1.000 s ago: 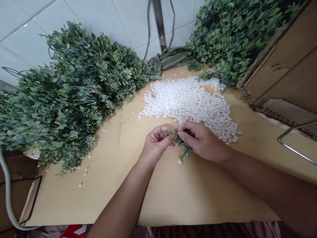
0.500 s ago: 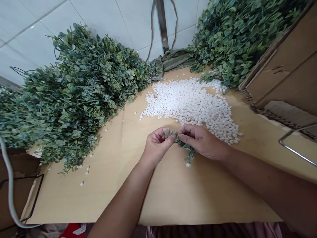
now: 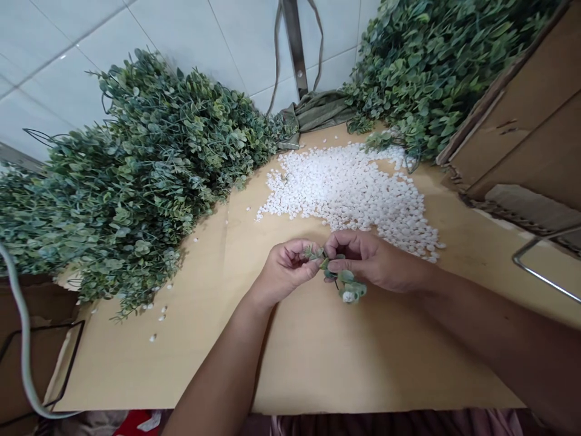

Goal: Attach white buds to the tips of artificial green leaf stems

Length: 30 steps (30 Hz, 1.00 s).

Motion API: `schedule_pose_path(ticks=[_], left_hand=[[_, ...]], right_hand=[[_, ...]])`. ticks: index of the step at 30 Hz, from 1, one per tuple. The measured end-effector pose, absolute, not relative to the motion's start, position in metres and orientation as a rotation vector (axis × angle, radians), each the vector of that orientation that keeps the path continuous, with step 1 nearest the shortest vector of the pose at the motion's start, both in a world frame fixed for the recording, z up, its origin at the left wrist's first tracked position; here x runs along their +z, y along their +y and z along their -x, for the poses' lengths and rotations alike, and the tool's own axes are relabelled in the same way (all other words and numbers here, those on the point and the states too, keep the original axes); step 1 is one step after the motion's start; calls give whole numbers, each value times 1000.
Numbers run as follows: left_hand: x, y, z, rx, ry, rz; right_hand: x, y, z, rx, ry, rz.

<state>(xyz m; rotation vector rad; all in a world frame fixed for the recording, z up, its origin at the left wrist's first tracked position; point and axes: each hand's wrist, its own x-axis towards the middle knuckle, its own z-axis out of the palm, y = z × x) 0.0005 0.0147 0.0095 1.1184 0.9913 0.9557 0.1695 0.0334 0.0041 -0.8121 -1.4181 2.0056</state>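
Between my two hands is a short sprig of artificial greenery, with a small white piece at its lower end. My left hand pinches the leafy tip between thumb and fingers. Close against it, my right hand grips the sprig further along, thumb and fingers closed; whether it also holds a small white piece is hidden. Just beyond the hands spreads a pile of small white pieces on the tan table.
A big heap of artificial greenery lies at the left, another bunch at the back right. A cardboard box stands on the right near a bent metal wire. A green cloth lies at the back. A pale hose runs down the left.
The sprig has turned in my fingers, so its lower leaves and white end sit slightly higher and further right. Both hands stay in nearly the same place, still pinching.
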Motion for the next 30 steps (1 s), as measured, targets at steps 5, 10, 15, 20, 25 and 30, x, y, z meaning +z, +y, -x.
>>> schedule_pose_path(ticks=[5,10,15,20,25,30], left_hand=[[6,16,-5,1014,1036,-1168],[3,16,-12,1063,1104,-1231],[-2,19,-10,1121,1204,-1163],[-3,23,5,1056,1177,-1068],[8,15,9,732,1096,-1330],[7,26,9,868,1238,-1324]], right_hand=[[2,32,-168,1932,-1324,808],[2,30,-165,1647,-1540,947],[13,25,-167,1277,-1662,1001],[26,30,-179,1443,-1306,957],[25,34,-182,1713,-1298,933],[17,38,-176,1804,-1364,1145]])
